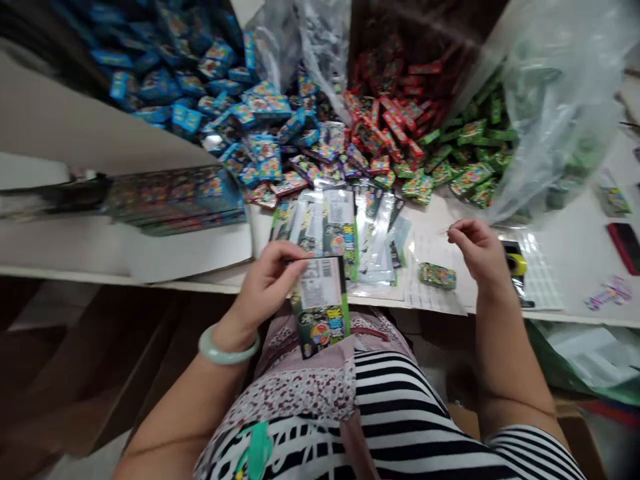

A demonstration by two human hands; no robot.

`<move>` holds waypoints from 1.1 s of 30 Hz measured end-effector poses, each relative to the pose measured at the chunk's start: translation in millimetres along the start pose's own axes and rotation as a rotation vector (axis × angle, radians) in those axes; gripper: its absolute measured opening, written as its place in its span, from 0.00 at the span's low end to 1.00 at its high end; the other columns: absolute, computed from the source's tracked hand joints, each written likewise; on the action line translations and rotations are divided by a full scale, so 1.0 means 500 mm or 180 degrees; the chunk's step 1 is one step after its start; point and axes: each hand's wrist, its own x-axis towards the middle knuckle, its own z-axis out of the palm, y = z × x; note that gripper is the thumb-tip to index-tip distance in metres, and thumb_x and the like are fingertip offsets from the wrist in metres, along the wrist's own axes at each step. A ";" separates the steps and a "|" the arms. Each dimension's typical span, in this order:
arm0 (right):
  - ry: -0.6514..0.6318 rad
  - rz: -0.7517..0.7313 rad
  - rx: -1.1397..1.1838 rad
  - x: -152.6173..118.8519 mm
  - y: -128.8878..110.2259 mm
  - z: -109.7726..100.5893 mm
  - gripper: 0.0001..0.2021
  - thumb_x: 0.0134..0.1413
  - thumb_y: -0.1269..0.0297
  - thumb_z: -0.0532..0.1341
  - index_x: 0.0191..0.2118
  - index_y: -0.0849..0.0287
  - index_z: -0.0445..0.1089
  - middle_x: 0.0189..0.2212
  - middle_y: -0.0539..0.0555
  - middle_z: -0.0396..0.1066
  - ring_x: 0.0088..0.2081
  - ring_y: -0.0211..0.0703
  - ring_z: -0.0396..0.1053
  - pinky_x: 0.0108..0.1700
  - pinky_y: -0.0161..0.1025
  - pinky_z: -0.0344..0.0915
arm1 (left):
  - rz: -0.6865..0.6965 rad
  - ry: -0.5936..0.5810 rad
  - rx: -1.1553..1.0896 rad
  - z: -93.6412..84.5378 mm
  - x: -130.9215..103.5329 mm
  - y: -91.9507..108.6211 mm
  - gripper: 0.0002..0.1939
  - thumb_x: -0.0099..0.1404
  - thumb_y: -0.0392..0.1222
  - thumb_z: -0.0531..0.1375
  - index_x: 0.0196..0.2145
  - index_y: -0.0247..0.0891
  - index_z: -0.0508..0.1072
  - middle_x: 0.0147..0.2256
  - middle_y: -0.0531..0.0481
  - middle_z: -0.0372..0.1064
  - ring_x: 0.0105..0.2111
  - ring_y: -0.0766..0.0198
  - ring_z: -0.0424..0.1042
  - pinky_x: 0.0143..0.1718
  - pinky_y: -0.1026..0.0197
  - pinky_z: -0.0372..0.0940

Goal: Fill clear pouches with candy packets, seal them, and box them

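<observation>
My left hand [273, 287] pinches the top edge of a dark, flat printed pouch [323, 327] with green trim and a white label, held over my lap at the table's front edge. My right hand [477, 250] is closed in a pinch above the table on the right; anything between its fingertips is too small to make out. Just below it lies a small green wrapped packet [437, 275] beside white sheets [433, 247] marked with rows of print. More flat pouches [340, 230] are fanned out on the table beyond my left hand.
Heaps of small blue packs [265, 107], red packs [395, 123] and green packs [470, 177] spread across the back. Clear plastic bags [555, 100] hang among them. A stack of printed sleeves [175, 200] stands left. A yellow-and-black tool [515, 260] and dark red object [624, 247] lie right.
</observation>
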 end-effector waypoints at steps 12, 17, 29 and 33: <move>-0.3136 -0.0916 -0.0123 0.012 -0.310 0.289 0.13 0.56 0.52 0.64 0.30 0.56 0.69 0.23 0.47 0.68 0.26 0.36 0.62 0.30 0.36 0.60 | 0.0223 -0.0123 0.0046 0.000 -0.014 0.005 0.07 0.71 0.45 0.55 0.36 0.40 0.66 0.32 0.51 0.66 0.34 0.65 0.66 0.36 0.60 0.64; -0.3396 -0.0503 -0.0381 0.022 -0.316 0.298 0.18 0.53 0.46 0.65 0.31 0.58 0.67 0.22 0.47 0.64 0.26 0.36 0.60 0.29 0.36 0.57 | 0.0244 -0.0126 -0.0043 -0.008 -0.012 -0.001 0.09 0.72 0.47 0.53 0.36 0.40 0.66 0.32 0.52 0.65 0.33 0.65 0.66 0.35 0.60 0.64; -0.3631 -0.0414 -0.0344 0.048 -0.297 0.314 0.14 0.51 0.52 0.65 0.30 0.58 0.67 0.25 0.48 0.65 0.27 0.36 0.60 0.30 0.36 0.57 | 0.0418 0.0118 0.0049 0.009 -0.010 -0.020 0.09 0.66 0.44 0.63 0.36 0.39 0.66 0.33 0.53 0.66 0.34 0.67 0.68 0.37 0.62 0.65; -0.3952 0.0049 0.0141 0.048 -0.259 0.341 0.12 0.50 0.56 0.67 0.33 0.56 0.67 0.26 0.48 0.67 0.28 0.36 0.63 0.30 0.34 0.61 | 0.0550 0.0214 0.0154 0.006 -0.014 -0.018 0.11 0.64 0.43 0.64 0.41 0.40 0.66 0.35 0.52 0.68 0.35 0.67 0.70 0.38 0.63 0.67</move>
